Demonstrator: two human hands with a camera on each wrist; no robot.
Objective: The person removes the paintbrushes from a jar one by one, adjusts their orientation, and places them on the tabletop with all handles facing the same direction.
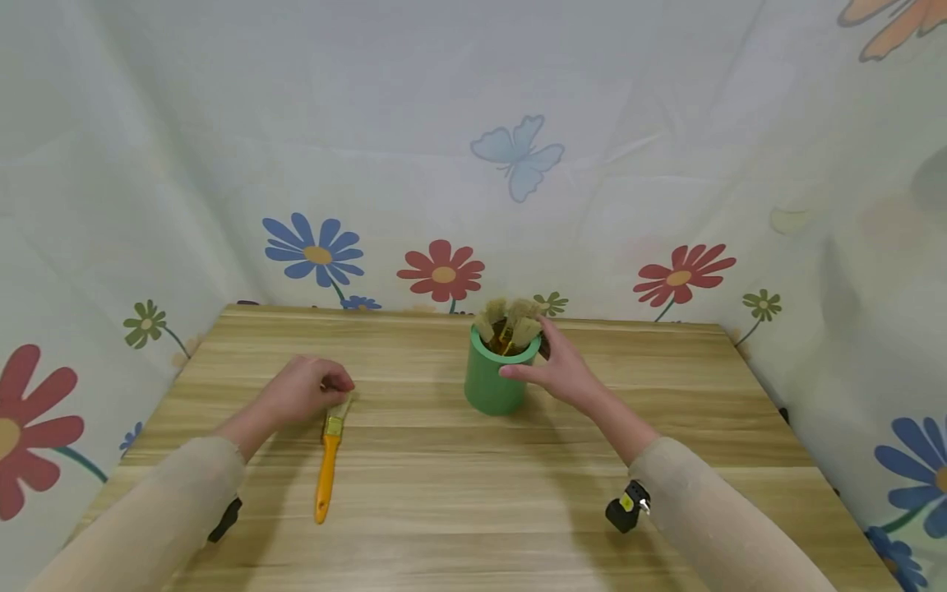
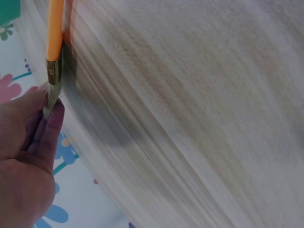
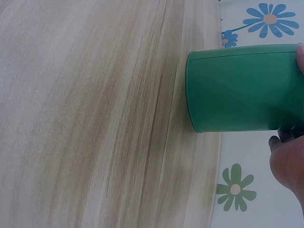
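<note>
two hands work above a wood-grain table (image 1: 459, 510); the left hand (image 1: 307, 390) pinches a flat paintbrush (image 1: 327, 469) by its pale bristles between thumb and fingertips, a narrow grip; the brush's orange handle points toward the person, its metal ferrule between handle and bristles; whether the handle touches the tabletop i cannot tell; the right hand (image 1: 562, 370) spans the upper part of a green cylindrical cup (image 1: 491, 386), thumb on the near side and fingers on the far right, a fairly wide hold; the cup stands upright toward the table's back edge, well apart from the paintbrush, with several more brushes (image 1: 521, 312) in it, bristles up; behind hangs a white curtain (image 1: 414, 99) printed with flowers and a blue butterfly (image 1: 519, 156); beige sleeves (image 1: 718, 510) cover both forearms
</note>
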